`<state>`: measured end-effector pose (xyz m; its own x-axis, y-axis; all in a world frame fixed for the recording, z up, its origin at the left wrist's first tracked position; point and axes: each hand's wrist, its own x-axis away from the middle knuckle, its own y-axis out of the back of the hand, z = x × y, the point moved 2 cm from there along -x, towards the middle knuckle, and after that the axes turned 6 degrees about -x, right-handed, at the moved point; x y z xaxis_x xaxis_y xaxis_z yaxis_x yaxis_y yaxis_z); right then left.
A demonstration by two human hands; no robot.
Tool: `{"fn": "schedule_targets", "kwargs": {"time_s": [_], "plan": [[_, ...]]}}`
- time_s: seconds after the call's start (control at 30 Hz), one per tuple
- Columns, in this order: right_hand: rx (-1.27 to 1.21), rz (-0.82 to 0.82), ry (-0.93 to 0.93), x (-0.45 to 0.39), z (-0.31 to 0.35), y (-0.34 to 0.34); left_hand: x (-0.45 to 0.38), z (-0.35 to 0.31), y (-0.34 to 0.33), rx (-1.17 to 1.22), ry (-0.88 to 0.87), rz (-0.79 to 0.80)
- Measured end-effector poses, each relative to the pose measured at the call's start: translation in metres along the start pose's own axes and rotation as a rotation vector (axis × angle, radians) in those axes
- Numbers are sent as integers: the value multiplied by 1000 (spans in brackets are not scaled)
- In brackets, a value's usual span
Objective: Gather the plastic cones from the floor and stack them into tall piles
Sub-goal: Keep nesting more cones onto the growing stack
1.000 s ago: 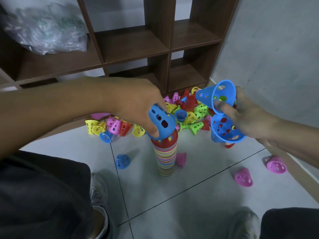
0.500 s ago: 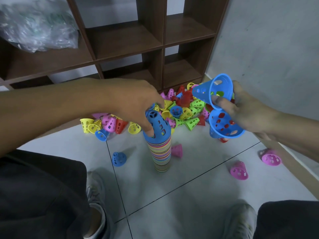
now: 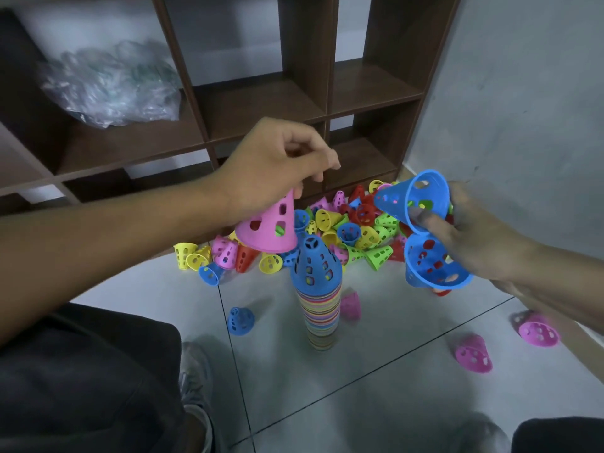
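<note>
Head view: tiled floor (image 3: 376, 380) in front of a dark wooden shelf unit (image 3: 261, 103), grey wall on the right, a crumpled clear plastic bag (image 3: 111, 83) on one shelf.

Change: half a second ago I saw the left hand (image 3: 268, 168) seating a blue cone on the stack (image 3: 318, 308). That blue cone (image 3: 314, 261) now sits on top as the cap, and the left hand already has a pink cone (image 3: 269, 227), fingers pinching its narrow tip, wide mouth down, tilted, just beside and above the cap. I read that as one more placed, next one queued.

Right hand (image 3: 474, 240) grips two blue cones, upper (image 3: 413, 196) and lower (image 3: 434, 264), fingers curled round them; something red shows under the lower one, can't tell what.

The loose pile (image 3: 346, 223) lies against the shelf base, with plenty left to gather. Strays: a blue one (image 3: 240, 320), pinks at (image 3: 474, 354) and (image 3: 537, 331).

Hidden: the left fingertips' exact contact is blocked by the hand, and a pink cone (image 3: 350, 305) sits partly behind the stack. Legs and shoes are cut off at the bottom edge.
</note>
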<state>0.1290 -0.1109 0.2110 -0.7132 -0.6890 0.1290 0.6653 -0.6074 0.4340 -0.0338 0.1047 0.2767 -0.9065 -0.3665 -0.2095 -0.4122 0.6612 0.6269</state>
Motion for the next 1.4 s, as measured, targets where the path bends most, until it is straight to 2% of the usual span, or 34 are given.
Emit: {"fn": "schedule_targets", "kwargs": {"time_s": [0.1,0.3,0.43,0.57,0.73,0.9,1.0,1.13,1.27,1.4], "plan": [[26,2,1,-1,-3,-1,3,-3,-6,43,-58,-115],[-12,-2,4,1,-3,-6,11,-6,-26,56,-153,-156],[-9,-34,4,3,-2,-6,14,0,-39,48,-196,-96],[-94,-32,22,5,3,-9,18,9,-52,-11,-155,1],[-214,20,23,11,11,-17,16,8,-55,-64,-125,21],[-316,93,10,17,23,-23,9,2,-53,-144,-216,139],[-374,115,26,18,33,-24,5,-2,-53,-83,-236,168],[-420,140,31,20,39,-27,4,-7,-51,16,-258,127],[-492,142,-27,20,39,-31,9,-8,-61,203,-169,104],[-586,88,-104,17,38,-38,10,-6,-74,236,-115,7]]}}
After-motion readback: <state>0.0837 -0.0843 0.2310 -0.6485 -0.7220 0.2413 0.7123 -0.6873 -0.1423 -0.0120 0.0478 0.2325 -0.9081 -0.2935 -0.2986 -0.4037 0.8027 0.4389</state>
